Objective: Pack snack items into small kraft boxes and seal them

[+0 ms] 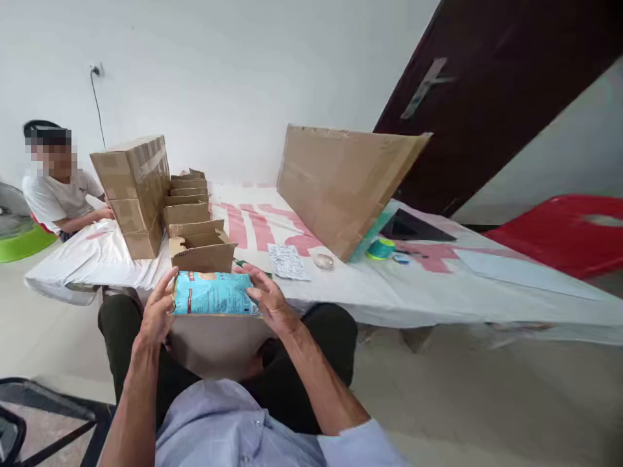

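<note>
Between my hands is a light-blue printed packet (214, 295), held level over my lap at the table's front edge. My left hand (158, 308) grips its left end, and my right hand (270, 298) grips its right end with the thumb on the printed face. Just behind the packet stands an open cardboard box (207, 254) with its flaps up. A green-handled item (265, 271), partly hidden by my right fingers, lies beside that box. To its right is a sheet of small printed pieces (288, 262).
More open boxes (187, 211) line up behind, beside stacked taped cartons (134, 194). A large cardboard panel (341, 181) leans at mid-table, near a tape roll (380, 248) and a dark flat item (413, 227). A person (63, 188) sits at the left end; a red chair (559, 233) stands right.
</note>
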The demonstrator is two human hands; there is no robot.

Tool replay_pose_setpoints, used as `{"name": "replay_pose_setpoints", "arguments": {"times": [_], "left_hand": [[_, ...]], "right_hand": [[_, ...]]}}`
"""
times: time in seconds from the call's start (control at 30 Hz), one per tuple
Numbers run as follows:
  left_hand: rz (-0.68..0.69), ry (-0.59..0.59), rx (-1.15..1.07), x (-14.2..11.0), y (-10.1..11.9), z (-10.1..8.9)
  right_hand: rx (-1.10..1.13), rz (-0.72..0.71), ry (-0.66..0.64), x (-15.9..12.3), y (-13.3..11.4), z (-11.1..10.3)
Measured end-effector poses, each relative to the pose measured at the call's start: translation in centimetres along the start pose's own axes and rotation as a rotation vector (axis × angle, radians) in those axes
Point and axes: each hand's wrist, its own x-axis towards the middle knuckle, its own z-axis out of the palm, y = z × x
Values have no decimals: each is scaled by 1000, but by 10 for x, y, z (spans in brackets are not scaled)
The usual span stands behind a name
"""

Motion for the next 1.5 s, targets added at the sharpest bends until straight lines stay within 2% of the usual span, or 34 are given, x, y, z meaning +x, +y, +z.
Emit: {"name": "replay_pose_setpoints", "arguments": {"times": [0.1,0.17,0.27,0.33,0.43,0.5,0.6,0.7,0.77,0.83,0.93,1.1,1.23,1.37,1.5], "left_hand": [[14,4,61,1,-6,0],[34,24,103,1,-11,0],[63,34,128,1,-18,1],[67,-14,145,2,-19,2],[88,-95,235,12,-13,-3],[203,-59,391,30,-2,-11],[423,75,807,73,16,-28],[429,-17,1167,120,25,-39],[387,-92,1283,143,21,-42],[365,-131,1316,154,14,-43],[380,-174,1303,152,5,-47],[401,-375,1224,124,11,-66],[380,-388,1178,109,17,-68],[386,-377,1155,99,13,-58],[395,-377,1149,79,10,-54]], "right_hand": [[5,1,61,3,10,-3],[16,58,63,2,19,-4],[45,217,-50,-4,34,-5],[62,305,-141,-10,43,-6],[79,315,-119,-15,47,-10],[90,263,-57,-15,42,-16],[98,171,39,-13,28,-30],[85,100,131,-9,12,-46],[70,51,187,-7,4,-56],[55,-1,240,-4,-5,-66],[34,-89,324,2,-18,-81],[-28,-277,468,25,-36,-108],[-84,-323,501,60,-34,-121],[-173,-243,451,106,-14,-113],[-261,-109,375,155,17,-87]]}}
